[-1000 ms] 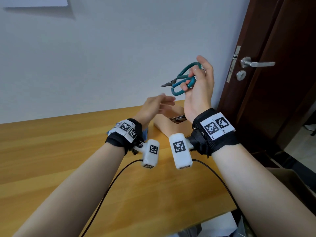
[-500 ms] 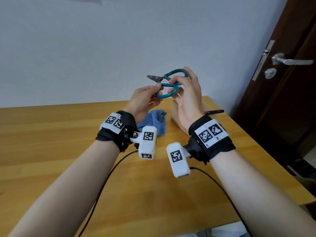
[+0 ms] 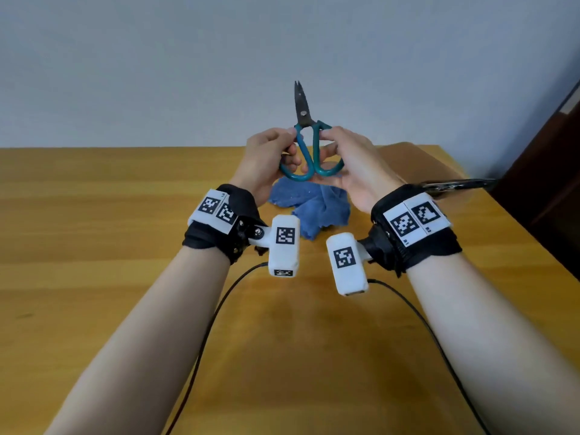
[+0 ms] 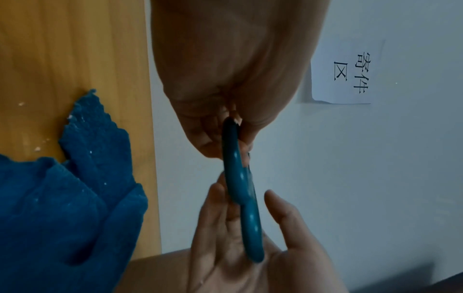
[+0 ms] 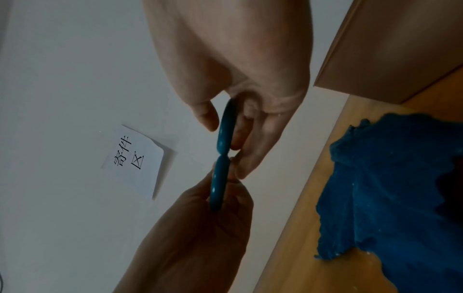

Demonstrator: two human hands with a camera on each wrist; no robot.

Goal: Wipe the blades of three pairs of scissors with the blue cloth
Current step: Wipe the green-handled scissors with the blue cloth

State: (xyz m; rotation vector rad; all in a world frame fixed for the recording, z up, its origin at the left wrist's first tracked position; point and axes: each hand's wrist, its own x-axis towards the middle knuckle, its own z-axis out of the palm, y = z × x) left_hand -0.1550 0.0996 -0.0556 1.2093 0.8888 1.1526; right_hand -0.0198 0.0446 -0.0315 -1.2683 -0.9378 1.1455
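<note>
Fingers [image 3: 290, 133] of my left hand [image 3: 266, 161] and right hand [image 3: 354, 164] each curl around one handle loop of the teal scissors [image 3: 306, 142], blades upright above the blue cloth [image 3: 310, 205] on the worktop [image 3: 125, 246].

The head view is evenly and softly lit, with a faint shadow on the counter [image 3: 94, 246] under the forearms and wide-angle bending at the right edge, where the door frame [image 3: 552, 146] leans. Both wrist views are dimmer and bluish. There the hands [image 4: 233, 65] loom soft and shaded, while the paper sign [image 5: 135, 156] stays legible.
</note>
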